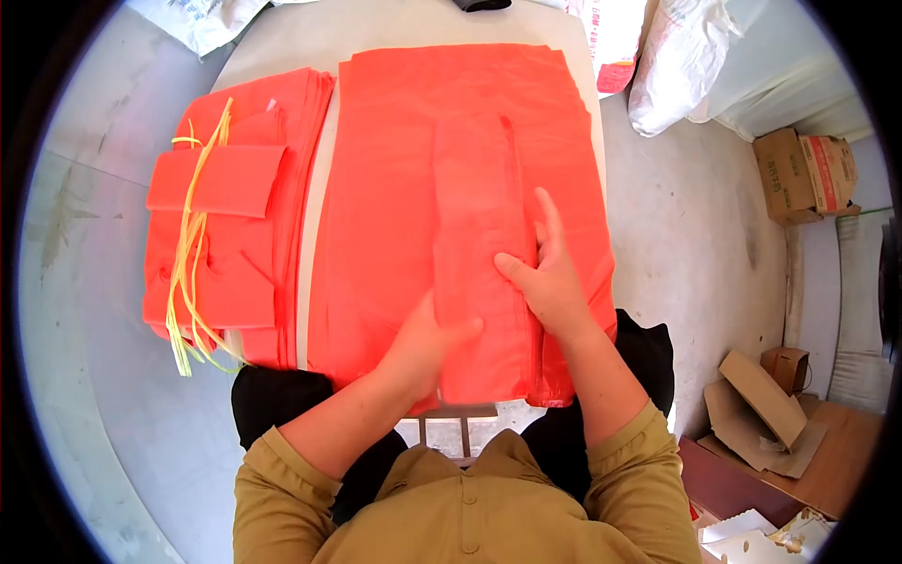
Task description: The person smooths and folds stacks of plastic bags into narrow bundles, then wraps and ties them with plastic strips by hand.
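Observation:
A long folded strip of red plastic bags (479,207) lies lengthwise over a flat stack of red plastic bags (381,169) in front of me. My left hand (432,343) holds the strip by its near left edge, thumb on top and the other fingers hidden. On the opposite edge, my right hand (550,282) presses its thumb onto the strip, with its fingers along the side. At the left is a second pile of folded red bags (225,179), with a bunch of yellow ties (193,244) draped across it.
The pale table (282,38) stands over my knees. White sacks (681,61) are beyond its right side. Cardboard boxes (803,174) sit at the far right, and an opened carton (756,418) lies lower right on a brown surface. A dark object (484,4) shows at the table's far edge.

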Demonstrator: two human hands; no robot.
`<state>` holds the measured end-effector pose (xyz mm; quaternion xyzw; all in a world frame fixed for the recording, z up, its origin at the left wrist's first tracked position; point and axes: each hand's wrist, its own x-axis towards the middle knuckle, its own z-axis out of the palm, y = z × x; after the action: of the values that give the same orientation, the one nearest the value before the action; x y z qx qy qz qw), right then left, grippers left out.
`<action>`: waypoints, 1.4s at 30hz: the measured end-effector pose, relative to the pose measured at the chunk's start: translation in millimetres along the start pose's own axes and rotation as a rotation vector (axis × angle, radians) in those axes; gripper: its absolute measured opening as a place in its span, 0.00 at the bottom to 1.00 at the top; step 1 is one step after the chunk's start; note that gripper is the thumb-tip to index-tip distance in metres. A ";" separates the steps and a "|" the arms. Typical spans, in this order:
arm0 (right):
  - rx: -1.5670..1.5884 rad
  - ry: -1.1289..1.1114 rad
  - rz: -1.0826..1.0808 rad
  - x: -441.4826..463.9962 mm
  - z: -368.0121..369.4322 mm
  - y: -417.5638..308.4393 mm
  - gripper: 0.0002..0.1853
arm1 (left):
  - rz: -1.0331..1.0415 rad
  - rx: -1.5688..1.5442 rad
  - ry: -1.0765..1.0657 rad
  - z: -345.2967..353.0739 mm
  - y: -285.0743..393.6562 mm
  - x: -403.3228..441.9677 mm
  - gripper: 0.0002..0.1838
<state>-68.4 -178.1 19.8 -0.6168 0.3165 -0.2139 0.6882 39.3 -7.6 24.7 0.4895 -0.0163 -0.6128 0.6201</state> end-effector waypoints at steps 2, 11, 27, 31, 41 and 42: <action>-0.128 -0.005 -0.142 -3.8 3.7 -8.0 0.47 | 0.038 0.062 0.024 -0.8 -4.4 -1.6 0.30; -0.268 -0.078 -0.081 1.9 -5.9 6.9 0.48 | -0.041 0.018 0.040 -8.7 -21.3 -3.9 0.31; -0.045 -0.014 0.089 -1.4 7.2 -13.3 0.47 | 0.955 1.479 0.674 -106.5 87.1 -40.4 0.23; -0.032 -0.034 0.122 -3.1 10.1 -19.5 0.47 | 0.740 1.624 1.162 -167.0 111.6 -62.3 0.31; 0.026 -0.058 0.096 0.8 6.2 -9.1 0.47 | 0.489 1.437 1.232 -223.3 123.3 -74.5 0.37; 0.033 -0.060 0.095 1.0 5.9 -8.8 0.47 | 0.558 1.441 1.204 -223.8 121.8 -72.1 0.36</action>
<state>-62.7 -175.8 28.4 -0.5956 0.3210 -0.1674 0.7170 250.8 151.7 26.5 0.9604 -0.1828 0.0647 0.2001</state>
